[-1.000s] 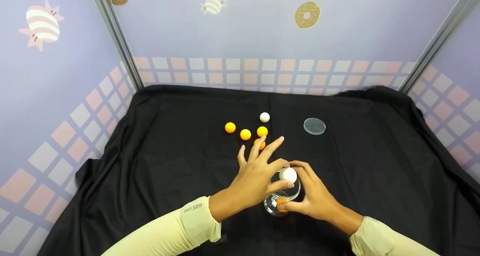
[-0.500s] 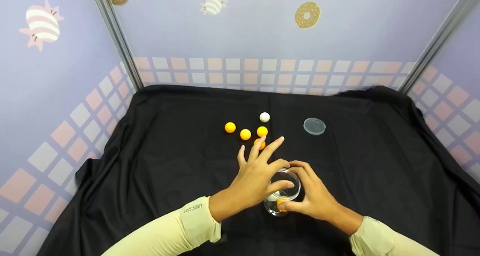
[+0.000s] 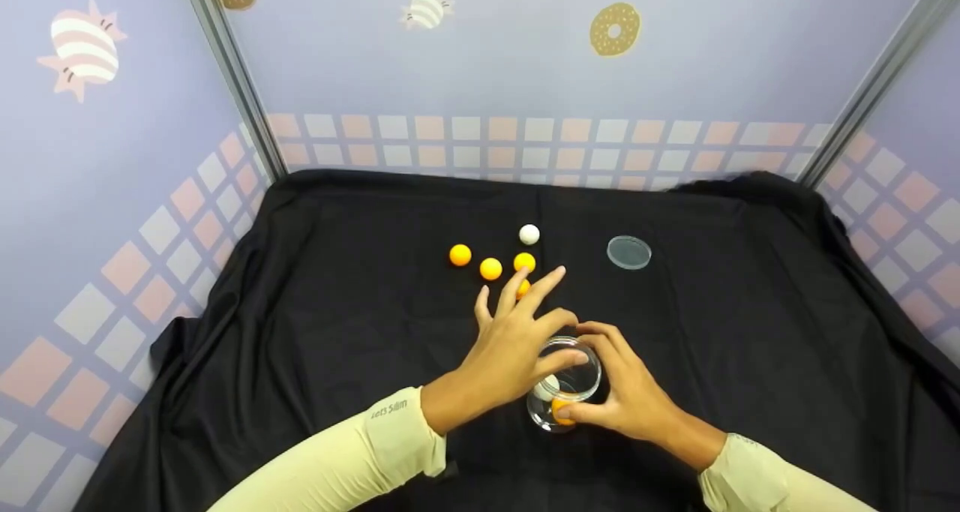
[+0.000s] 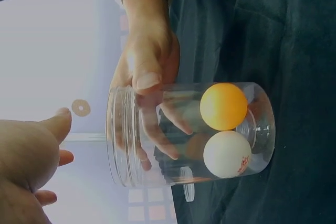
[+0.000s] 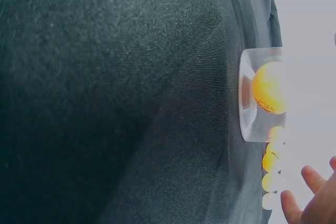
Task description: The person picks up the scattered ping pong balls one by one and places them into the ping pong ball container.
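A clear jar (image 3: 541, 414) stands upright on the black cloth, its mouth uncovered. At its bottom, an orange ping-pong ball (image 4: 223, 106) and a white ping-pong ball (image 4: 227, 154) lie side by side. My right hand (image 3: 626, 384) grips the jar's upper part from the right, thumb in front and fingers behind. Over the mouth's left side hovers my left hand (image 3: 510, 354), holding nothing, with thumb and index finger apart and the other fingers spread. Beyond its fingertips, one orange ball (image 3: 524, 289) is partly hidden.
Farther back on the black cloth (image 3: 360, 272) lie more orange balls (image 3: 491, 269) and one white ball (image 3: 529, 235). A clear round lid (image 3: 629, 252) lies flat to their right. Patterned panels (image 3: 480, 62) stand behind the cloth and at both sides.
The white ball at the jar's mouth by my left thumb and index finger has dropped to the jar's bottom. My left hand has since shifted slightly up; the right hand stays put.
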### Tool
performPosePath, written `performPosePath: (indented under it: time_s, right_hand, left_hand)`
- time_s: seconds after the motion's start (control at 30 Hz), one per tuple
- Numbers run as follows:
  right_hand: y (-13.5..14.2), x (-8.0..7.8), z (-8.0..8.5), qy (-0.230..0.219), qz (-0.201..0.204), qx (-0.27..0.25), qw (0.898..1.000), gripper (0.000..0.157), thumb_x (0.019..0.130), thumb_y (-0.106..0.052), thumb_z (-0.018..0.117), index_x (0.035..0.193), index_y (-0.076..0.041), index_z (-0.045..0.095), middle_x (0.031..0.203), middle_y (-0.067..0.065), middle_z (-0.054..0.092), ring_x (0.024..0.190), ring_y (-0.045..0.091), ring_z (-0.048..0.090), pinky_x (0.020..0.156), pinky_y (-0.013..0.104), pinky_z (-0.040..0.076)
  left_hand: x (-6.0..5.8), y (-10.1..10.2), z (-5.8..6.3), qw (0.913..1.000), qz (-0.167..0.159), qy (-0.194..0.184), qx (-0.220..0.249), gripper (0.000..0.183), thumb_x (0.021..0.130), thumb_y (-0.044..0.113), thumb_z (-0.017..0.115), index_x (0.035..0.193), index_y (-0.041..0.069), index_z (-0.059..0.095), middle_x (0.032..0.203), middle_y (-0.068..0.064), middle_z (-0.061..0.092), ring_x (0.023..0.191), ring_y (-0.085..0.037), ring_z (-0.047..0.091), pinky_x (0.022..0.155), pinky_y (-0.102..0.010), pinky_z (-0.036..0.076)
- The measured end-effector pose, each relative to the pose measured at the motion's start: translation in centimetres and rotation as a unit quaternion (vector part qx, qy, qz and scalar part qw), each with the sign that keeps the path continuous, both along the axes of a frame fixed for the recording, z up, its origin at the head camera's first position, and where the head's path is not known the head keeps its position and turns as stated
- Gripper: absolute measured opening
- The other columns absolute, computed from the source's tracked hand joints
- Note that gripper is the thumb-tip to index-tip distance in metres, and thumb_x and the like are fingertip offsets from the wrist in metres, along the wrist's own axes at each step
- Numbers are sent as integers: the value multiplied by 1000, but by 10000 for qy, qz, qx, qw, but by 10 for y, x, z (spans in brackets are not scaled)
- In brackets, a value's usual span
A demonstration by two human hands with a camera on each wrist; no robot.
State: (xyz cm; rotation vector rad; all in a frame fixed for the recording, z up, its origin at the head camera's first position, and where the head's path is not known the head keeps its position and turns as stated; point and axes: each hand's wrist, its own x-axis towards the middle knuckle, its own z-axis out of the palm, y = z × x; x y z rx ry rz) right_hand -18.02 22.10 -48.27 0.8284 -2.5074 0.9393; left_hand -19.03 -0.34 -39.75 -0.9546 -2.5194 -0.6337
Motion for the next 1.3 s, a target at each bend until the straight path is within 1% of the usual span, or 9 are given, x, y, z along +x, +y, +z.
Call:
performPosePath:
  time_s: [0.13, 0.23, 0.4, 0.57, 0.67, 0.8, 1.0, 1.17, 1.3]
  right_hand:
    - [1, 1, 1, -122, -24, 77, 9999, 89, 63, -59, 92, 135, -23, 56, 146, 5, 48, 128, 21, 54, 103, 42, 49]
    - [0, 1, 0, -14, -32, 49, 10000, 92, 60, -55, 95, 137, -23, 55, 144, 3, 49, 128, 21, 54, 103, 42, 49]
    - [-1, 1, -1, 171, -15, -117, 9998, 89, 57, -50, 97, 131, -19, 60, 143, -1, 50, 126, 16, 55, 101, 36, 50]
    - [-2, 1, -1, 209, -6, -156, 9997, 86, 57, -51, 97, 128, -20, 60, 144, 0, 50, 125, 18, 57, 100, 37, 51]
    - [-2, 1, 0, 116, 23, -169, 9998, 85, 59, -53, 96, 129, -21, 59, 144, 0, 50, 125, 20, 57, 100, 38, 50]
    - [-2, 1, 0, 60, 15, -196, 9998, 84, 60, -56, 95, 128, -19, 60, 144, -1, 49, 125, 20, 57, 100, 37, 50]
    - [-2, 1, 0, 80, -52, -173, 9998, 86, 59, -62, 93, 127, -18, 61, 145, -5, 49, 126, 14, 56, 101, 34, 50]
    - [-2, 1, 0, 55, -99, -183, 9998, 87, 57, -59, 95, 128, -21, 61, 145, -5, 49, 127, 13, 55, 102, 31, 49]
    - [-2, 1, -1, 27, -88, -192, 9998, 87, 56, -56, 96, 128, -21, 61, 145, -5, 49, 127, 13, 55, 103, 28, 47]
  left_hand:
    - [-8, 1, 1, 9998, 107, -91, 139, 40, 90, 60, 66, 115, 29, 71, 167, 1, 33, 153, -38, 25, 106, -80, 23]
    - [-16, 1, 2, 9995, 227, -142, 142, 40, 90, 60, 66, 116, 30, 70, 167, 1, 33, 154, -38, 24, 107, -79, 23]
    - [-32, 2, 1, 9982, 511, -290, 132, 43, 90, 62, 65, 119, 30, 69, 167, 1, 31, 154, -40, 24, 107, -80, 23]
    - [-51, 3, -2, 9950, 843, -491, 203, 45, 88, 62, 67, 121, 31, 69, 167, 3, 31, 154, -39, 23, 108, -80, 21]
    - [-62, 4, -5, 9923, 1033, -643, 221, 47, 88, 63, 68, 122, 31, 69, 167, 4, 32, 155, -38, 22, 108, -80, 20]
    - [-77, 5, -11, 9891, 1238, -759, 250, 50, 87, 64, 67, 123, 31, 69, 167, 5, 32, 155, -38, 23, 108, -80, 21]
    - [-97, 6, -21, 9847, 1446, -902, 373, 50, 87, 62, 70, 124, 28, 70, 167, 2, 31, 155, -39, 22, 108, -81, 19]
    - [-114, 9, -30, 9800, 1676, -1020, 333, 47, 87, 59, 71, 123, 29, 69, 167, 0, 31, 155, -40, 20, 108, -83, 17]
    - [-125, 11, -37, 9750, 1889, -1152, 220, 47, 87, 59, 71, 124, 30, 68, 167, 1, 31, 156, -40, 19, 109, -84, 15]
